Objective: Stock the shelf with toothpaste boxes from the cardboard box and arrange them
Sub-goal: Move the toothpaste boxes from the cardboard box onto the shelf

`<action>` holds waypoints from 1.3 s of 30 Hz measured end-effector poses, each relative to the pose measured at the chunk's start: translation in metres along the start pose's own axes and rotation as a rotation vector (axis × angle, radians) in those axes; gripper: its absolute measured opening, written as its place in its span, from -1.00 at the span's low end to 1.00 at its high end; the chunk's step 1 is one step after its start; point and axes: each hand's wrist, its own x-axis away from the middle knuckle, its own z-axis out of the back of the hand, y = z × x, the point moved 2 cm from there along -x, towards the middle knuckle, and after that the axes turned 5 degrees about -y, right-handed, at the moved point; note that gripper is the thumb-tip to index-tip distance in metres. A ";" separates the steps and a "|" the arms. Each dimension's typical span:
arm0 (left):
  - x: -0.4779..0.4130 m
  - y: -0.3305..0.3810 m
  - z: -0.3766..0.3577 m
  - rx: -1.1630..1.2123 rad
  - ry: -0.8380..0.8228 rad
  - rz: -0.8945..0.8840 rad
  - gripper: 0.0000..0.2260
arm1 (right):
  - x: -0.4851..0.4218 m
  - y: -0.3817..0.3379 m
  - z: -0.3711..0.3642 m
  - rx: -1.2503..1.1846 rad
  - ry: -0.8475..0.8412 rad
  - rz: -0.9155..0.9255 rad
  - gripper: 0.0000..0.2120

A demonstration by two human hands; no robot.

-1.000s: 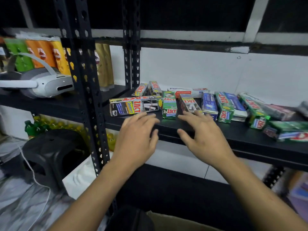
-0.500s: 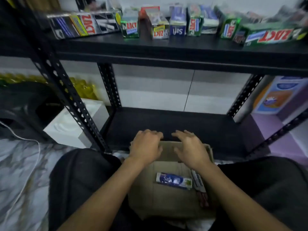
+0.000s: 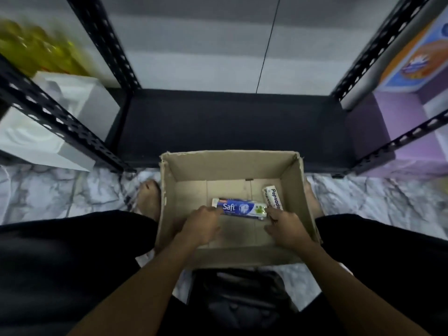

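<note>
On the bottom of the cardboard box (image 3: pixel 230 166), a blue Safi toothpaste box (image 3: pixel 242 209) lay flat, with a white Pepsodent box (image 3: pixel 272 197) just beside its right end. The left hand (image 3: pixel 202 224) touched the Safi carton's left end and the right hand (image 3: pixel 286 227) its right end, fingers bent; whether either gripped it was unclear. A black shelf (image 3: pixel 230 122) stood beyond.

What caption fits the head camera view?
Left hand and right hand reach into the cardboard box toward the Safi toothpaste box and Pepsodent toothpaste box.

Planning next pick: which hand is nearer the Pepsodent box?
Right. The right hand is just below the Pepsodent box; the left hand, farther left, touches the Safi box.
</note>
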 end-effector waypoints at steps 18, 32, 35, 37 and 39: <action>-0.105 -0.029 -0.063 0.030 0.006 0.055 -0.34 | -0.092 0.049 -0.054 -0.086 0.030 0.030 -0.48; -0.131 -0.043 -0.060 -0.077 -0.015 0.067 -0.30 | -0.119 0.053 -0.054 0.342 -0.083 -0.009 -0.41; -0.129 -0.042 -0.058 -0.096 0.021 0.079 -0.35 | -0.118 0.049 -0.053 0.384 -0.045 0.039 -0.40; -0.126 -0.042 -0.058 -0.088 0.023 0.082 -0.40 | -0.118 0.048 -0.056 0.403 -0.044 0.064 -0.34; -0.122 -0.047 -0.057 -0.071 0.002 0.064 -0.44 | -0.120 0.046 -0.059 0.430 -0.048 0.092 -0.27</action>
